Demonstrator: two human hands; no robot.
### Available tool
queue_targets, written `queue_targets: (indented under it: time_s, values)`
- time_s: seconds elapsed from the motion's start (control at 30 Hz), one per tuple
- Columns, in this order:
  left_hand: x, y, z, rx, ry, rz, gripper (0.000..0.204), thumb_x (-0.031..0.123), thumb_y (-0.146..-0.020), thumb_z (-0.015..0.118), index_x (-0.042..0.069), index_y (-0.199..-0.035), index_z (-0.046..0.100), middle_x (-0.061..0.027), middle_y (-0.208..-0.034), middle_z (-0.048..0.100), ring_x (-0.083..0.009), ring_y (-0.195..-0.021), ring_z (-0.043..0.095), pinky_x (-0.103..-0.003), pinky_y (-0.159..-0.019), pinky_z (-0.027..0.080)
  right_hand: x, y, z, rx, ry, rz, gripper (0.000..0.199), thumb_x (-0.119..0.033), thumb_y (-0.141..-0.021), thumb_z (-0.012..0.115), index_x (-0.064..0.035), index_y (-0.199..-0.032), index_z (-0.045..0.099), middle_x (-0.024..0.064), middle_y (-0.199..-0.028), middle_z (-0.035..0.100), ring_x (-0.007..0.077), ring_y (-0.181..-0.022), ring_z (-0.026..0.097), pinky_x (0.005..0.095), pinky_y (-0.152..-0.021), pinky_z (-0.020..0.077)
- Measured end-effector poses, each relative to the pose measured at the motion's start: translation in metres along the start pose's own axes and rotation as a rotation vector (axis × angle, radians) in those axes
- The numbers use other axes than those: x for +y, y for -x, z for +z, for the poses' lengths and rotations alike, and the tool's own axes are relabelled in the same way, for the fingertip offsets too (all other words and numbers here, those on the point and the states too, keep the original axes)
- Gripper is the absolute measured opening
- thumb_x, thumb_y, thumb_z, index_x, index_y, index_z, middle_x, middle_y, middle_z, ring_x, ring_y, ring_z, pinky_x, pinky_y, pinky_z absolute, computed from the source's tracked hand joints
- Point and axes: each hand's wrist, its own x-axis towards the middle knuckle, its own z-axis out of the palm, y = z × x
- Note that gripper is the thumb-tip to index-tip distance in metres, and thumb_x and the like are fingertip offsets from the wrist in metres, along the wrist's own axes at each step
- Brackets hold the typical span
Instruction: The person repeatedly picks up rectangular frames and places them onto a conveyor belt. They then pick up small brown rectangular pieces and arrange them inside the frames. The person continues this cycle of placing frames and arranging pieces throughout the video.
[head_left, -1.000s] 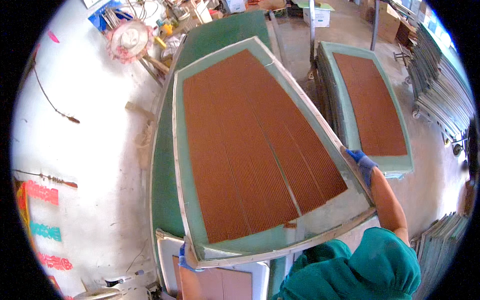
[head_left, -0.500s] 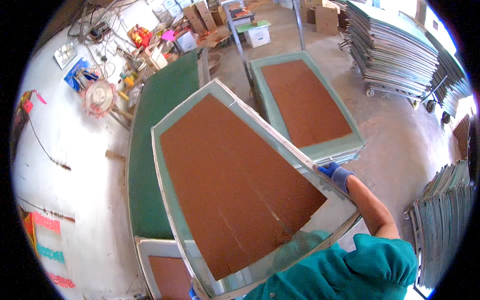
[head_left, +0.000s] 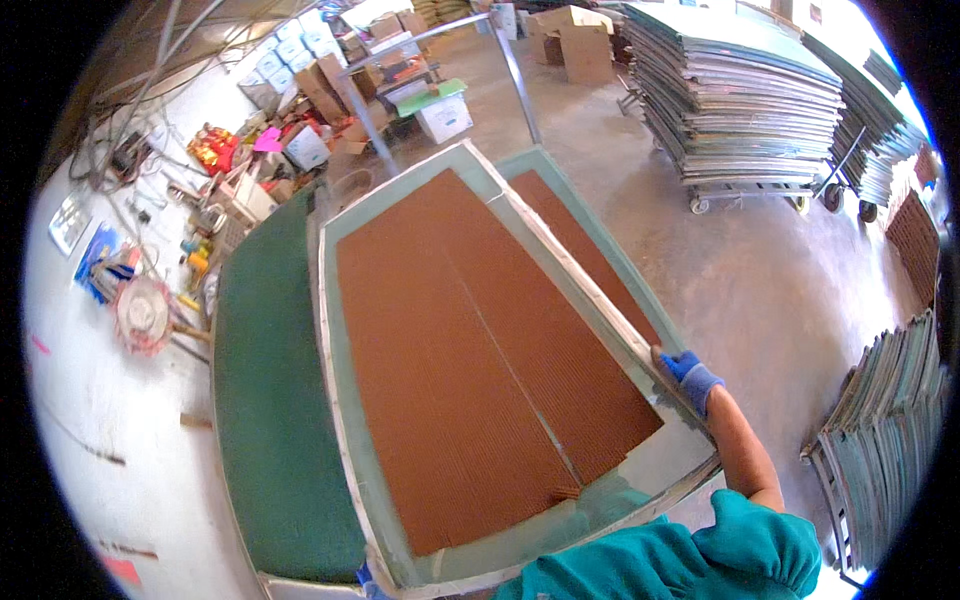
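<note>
I carry a large framed panel (head_left: 480, 370), a brown ribbed pad set in a pale green frame with a metal rim. My right hand (head_left: 688, 376), in a blue glove, grips the panel's right rim, forearm bare below a teal sleeve. Of my left hand (head_left: 364, 577) only a sliver of blue glove shows, at the panel's near left corner against the rim. The panel hangs tilted over a dark green table (head_left: 270, 420). A second panel of the same kind (head_left: 590, 255) lies partly hidden beneath its right side.
Tall stacks of panels stand on wheeled carts (head_left: 740, 110) at the back right, and more lean at the right (head_left: 885, 440). Cardboard boxes (head_left: 440, 115) and clutter crowd the back. Tools and a round reel (head_left: 142, 315) lie on the floor at left.
The panel has swung to the right, away from the green table, and now overlaps the second panel. My right hand keeps its grip on the right rim.
</note>
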Motion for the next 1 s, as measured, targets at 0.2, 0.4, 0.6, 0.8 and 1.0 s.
queue_targets:
  time_s: [0.2,0.4,0.6,0.8,1.0]
  values:
    - [0.043,-0.102,0.184,-0.212,-0.147,-0.067,0.055,0.047,-0.083,0.04,0.006,-0.119,0.044,-0.0086,-0.111,0.052,-0.0247,-0.1,0.051,-0.036,-0.086,0.04,-0.026,-0.151,-0.095,0.113,0.157,0.12,0.067,-0.063,-0.074,0.045,0.0011,-0.078,0.064,0.0142,-0.069,0.06,0.023,-0.066,0.058,0.0357,-0.065,0.0452]
    - [0.026,-0.146,0.304,-0.256,-0.05,-0.265,0.054,0.046,-0.086,0.035,0.004,-0.119,0.044,-0.0078,-0.114,0.051,-0.0241,-0.103,0.048,-0.035,-0.087,0.039,-0.037,-0.252,-0.138,0.036,0.048,0.227,0.06,-0.058,-0.075,0.05,0.0,-0.079,0.062,0.0116,-0.064,0.059,0.0198,-0.055,0.057,0.0384,-0.054,0.046]
    - [-0.073,-0.163,0.305,-0.278,-0.106,-0.394,0.058,0.05,-0.086,0.033,0.007,-0.125,0.036,-0.0086,-0.121,0.044,-0.0268,-0.107,0.043,-0.038,-0.092,0.035,0.049,-0.301,-0.104,0.039,0.153,0.338,0.055,-0.054,-0.078,0.05,-0.0039,-0.097,0.062,0.0104,-0.089,0.062,0.0197,-0.081,0.055,0.0323,-0.078,0.0422]
    - [-0.202,-0.238,0.282,-0.089,-0.023,-0.807,0.051,0.042,-0.088,0.033,0.005,-0.122,0.038,-0.008,-0.119,0.044,-0.0262,-0.106,0.045,-0.038,-0.089,0.038,0.19,-0.38,-0.018,-0.148,0.258,0.374,0.067,-0.063,-0.078,0.035,-0.0061,-0.108,0.055,0.0157,-0.103,0.057,0.028,-0.096,0.052,0.0384,-0.086,0.0368]
    - [-0.24,-0.242,0.292,-0.043,-0.236,-0.677,0.058,0.045,-0.087,0.033,0.004,-0.128,0.032,-0.0106,-0.126,0.039,-0.0267,-0.109,0.043,-0.037,-0.092,0.035,0.189,-0.383,-0.001,0.024,0.821,0.358,0.05,-0.05,-0.077,0.044,-0.0065,-0.098,0.059,0.021,-0.107,0.053,0.0352,-0.099,0.051,0.042,-0.084,0.0401]
